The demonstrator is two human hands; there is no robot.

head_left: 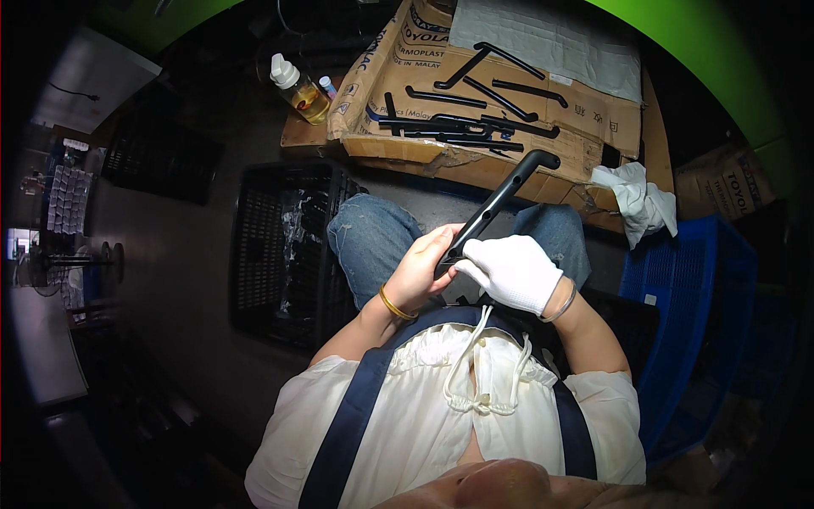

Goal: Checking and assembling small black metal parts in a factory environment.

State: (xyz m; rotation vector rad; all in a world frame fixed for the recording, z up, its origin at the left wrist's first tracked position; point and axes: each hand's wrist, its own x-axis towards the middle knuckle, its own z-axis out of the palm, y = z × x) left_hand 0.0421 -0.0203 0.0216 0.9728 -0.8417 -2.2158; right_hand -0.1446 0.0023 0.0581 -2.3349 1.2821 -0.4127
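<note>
A black plastic handle [500, 197] with a bent end slants up and away to the right above my lap. My bare left hand [424, 261] is wrapped round its lower part. My right hand [513, 271], in a white glove, has its fingers closed at the handle's lower end, next to the left thumb. Whether the gloved fingers also pinch something small is hidden. Beyond the handle, several similar black handles [458, 97] lie loosely heaped in a cut-open cardboard box [390, 151].
A spray bottle [307, 100] with yellowish liquid stands left of the box. A crumpled white cloth [638, 202] hangs over its right corner. To my left is a black crate [254, 246] with clear plastic inside; to my right stands a blue crate [678, 297].
</note>
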